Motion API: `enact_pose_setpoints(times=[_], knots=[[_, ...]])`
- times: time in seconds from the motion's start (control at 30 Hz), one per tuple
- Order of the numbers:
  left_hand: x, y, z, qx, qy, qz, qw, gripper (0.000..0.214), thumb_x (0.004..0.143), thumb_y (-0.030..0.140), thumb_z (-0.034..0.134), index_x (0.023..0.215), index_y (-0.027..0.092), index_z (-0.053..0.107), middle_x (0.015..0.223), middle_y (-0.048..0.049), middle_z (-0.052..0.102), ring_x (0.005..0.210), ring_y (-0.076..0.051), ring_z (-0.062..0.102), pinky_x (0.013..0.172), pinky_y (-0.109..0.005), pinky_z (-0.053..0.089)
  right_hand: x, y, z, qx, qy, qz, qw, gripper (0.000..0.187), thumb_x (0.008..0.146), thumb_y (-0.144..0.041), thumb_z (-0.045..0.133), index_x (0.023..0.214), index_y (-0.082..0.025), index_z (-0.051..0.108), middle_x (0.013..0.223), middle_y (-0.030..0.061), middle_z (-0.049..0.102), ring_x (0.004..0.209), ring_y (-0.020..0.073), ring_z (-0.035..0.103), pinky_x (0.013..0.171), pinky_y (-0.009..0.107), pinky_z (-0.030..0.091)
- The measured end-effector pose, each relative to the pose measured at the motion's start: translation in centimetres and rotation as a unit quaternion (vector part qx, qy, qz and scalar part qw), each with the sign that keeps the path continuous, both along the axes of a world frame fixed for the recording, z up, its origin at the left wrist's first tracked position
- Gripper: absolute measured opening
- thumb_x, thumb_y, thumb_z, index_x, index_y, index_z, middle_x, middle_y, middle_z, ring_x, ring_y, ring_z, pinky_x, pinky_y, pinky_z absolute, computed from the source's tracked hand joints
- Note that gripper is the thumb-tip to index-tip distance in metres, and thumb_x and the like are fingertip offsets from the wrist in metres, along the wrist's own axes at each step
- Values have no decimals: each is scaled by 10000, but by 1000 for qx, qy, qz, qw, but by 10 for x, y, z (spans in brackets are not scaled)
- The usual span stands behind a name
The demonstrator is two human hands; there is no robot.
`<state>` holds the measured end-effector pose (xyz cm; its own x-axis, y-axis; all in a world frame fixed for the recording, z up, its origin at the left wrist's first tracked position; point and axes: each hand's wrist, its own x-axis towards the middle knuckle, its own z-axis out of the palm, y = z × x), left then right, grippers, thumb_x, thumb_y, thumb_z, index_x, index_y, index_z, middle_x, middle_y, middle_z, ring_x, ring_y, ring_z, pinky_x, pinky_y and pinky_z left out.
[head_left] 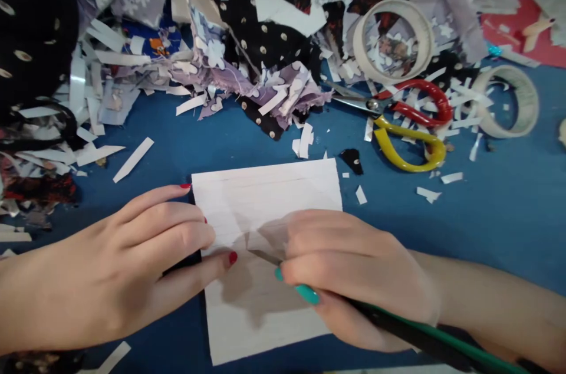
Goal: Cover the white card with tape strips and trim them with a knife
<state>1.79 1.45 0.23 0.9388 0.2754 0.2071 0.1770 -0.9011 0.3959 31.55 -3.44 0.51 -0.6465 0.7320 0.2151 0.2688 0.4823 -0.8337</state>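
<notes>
A white piece of paper with faint lines lies on the blue tabletop in front of me, slightly turned. My left hand rests at its left edge, fingers stretched and a little bent, with the thumb pressing on top of the sheet. My right hand is closed around a craft knife with a long black and green handle. Its pointed grey blade slants down to the left, with the tip at the middle of the paper. The hand covers part of the paper's right side, and its shadow falls across the sheet.
Scissors with red and yellow handles lie open beyond the paper. Two tape rolls stand at the back right. Fabric scraps and white paper strips are heaped along the back and left of the blue tabletop.
</notes>
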Motion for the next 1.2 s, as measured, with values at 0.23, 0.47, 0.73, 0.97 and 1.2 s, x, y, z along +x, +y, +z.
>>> enact_pose_setpoints(times=[0.23,0.47,0.73,0.97,1.2], knots=[[2,0,2,-31,10,8,999,441,1040,49,396,1293,248,697,1093,-24,694,1168,-231,618,1378,-422,246,3,-5,0,-12,-21,-9,1000,203,994,-67,472,986,-249,560,765,0,618,648,152,624,639,281,548],[-1,-2,6,-35,44,-10,998,445,1070,83,329,1377,230,615,1185,-26,675,1219,-249,568,1386,-455,198,10,-5,0,15,-54,17,998,175,1051,-121,467,1029,-251,582,862,40,703,780,184,714,796,345,624],[-2,-3,5,-60,38,12,997,463,1058,95,354,1354,281,658,1195,-21,706,1217,-253,614,1339,-479,352,9,-8,3,31,-63,6,998,178,1046,-131,468,1000,-240,601,827,33,694,745,183,700,780,351,643],[0,-3,6,-50,45,12,998,467,1061,74,336,1359,269,640,1188,-20,711,1217,-250,608,1348,-463,329,9,-9,2,24,-63,-8,998,192,1045,-131,463,991,-255,598,836,35,696,722,186,695,760,354,629],[0,0,3,-50,12,5,999,432,1051,69,400,1304,239,706,1173,-23,724,1217,-231,628,1377,-423,277,10,-9,1,25,-58,4,998,182,1056,-139,462,1012,-239,608,850,40,688,751,182,700,807,345,610]])
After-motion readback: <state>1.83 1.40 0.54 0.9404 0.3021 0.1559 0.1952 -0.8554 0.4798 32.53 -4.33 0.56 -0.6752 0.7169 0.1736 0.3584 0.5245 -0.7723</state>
